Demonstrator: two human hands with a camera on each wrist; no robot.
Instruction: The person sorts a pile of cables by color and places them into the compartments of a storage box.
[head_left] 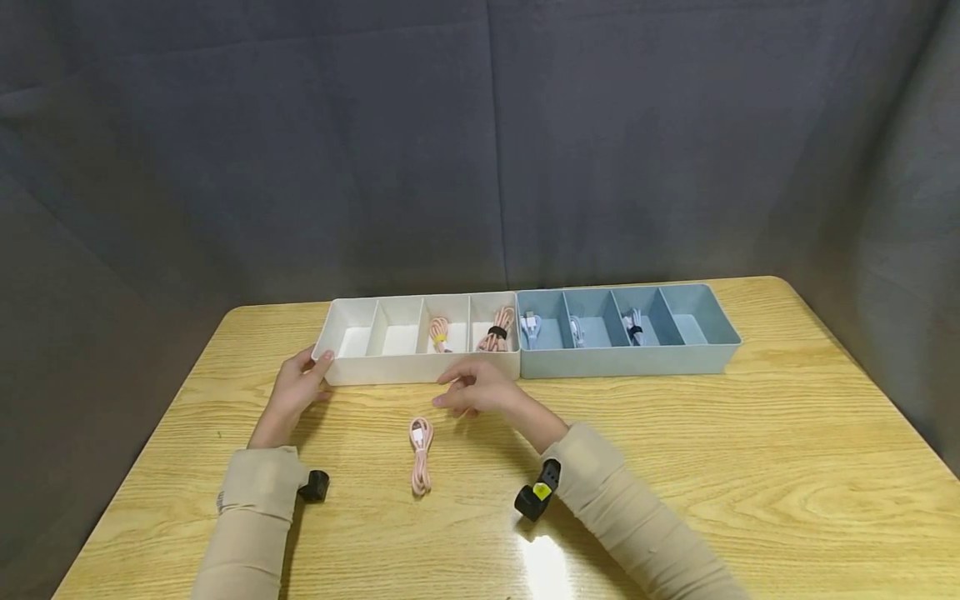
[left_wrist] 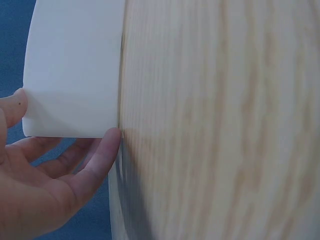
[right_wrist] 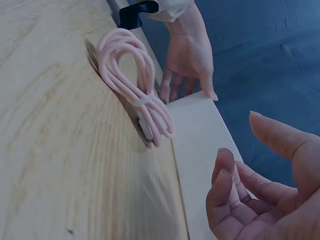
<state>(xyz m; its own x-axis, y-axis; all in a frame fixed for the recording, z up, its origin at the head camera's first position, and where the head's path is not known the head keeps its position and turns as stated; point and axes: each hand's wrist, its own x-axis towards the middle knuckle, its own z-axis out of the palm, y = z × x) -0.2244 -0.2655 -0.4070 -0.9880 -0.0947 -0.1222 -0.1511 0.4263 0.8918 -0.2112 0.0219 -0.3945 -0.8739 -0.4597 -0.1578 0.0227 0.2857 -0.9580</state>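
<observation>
My left hand (head_left: 295, 385) grips the left end of a long white divided storage box (head_left: 408, 367). In the left wrist view, its thumb touches the rim while the other fingers reach around the end and lower corner. My right hand (head_left: 480, 389) hovers in front of the box with fingers loosely bent and nothing between thumb and fingertips. On the table before both hands lies a coiled pink charging cable (head_left: 422, 471), bound by a white tie around its middle. In the white box, one pink cable (head_left: 438, 330) has a yellow tie and another (head_left: 501, 320) a black strap.
A blue divided box (head_left: 622, 362) stands end to end with the white one. Three of its compartments hold pale cables, such as the black-strapped one (head_left: 633, 323) in the third. Everything stands on a wooden table (head_left: 750, 467), with a dark curtain (head_left: 375, 167) behind.
</observation>
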